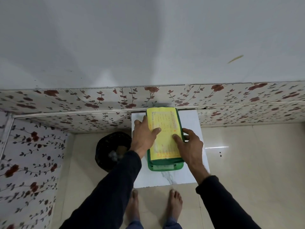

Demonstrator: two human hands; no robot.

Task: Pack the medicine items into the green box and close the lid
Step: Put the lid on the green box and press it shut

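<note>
- Green box (pixel 165 167) sits on the white marble slab (pixel 191 123), its long axis running away from me, yellow-labelled lid (pixel 165 129) down on top
- My left hand (pixel 143 138) and right hand (pixel 189 142) flank it, fingers spread, pressing the lid, gripping nothing
- Black bin (pixel 109 146) stands left

The box (pixel 165 166) sits on the bench (pixel 189 119), its far end toward the wall (pixel 148 96) at 12 o'clock. A sheet (pixel 165 129) lies on its lid. The left hand (pixel 143 138) rests at the sheet's 9 o'clock edge, the right hand (pixel 189 144) at 3 o'clock. A bin (pixel 110 151) stands on the floor (pixel 247 154) at the box's 9 o'clock.
</note>
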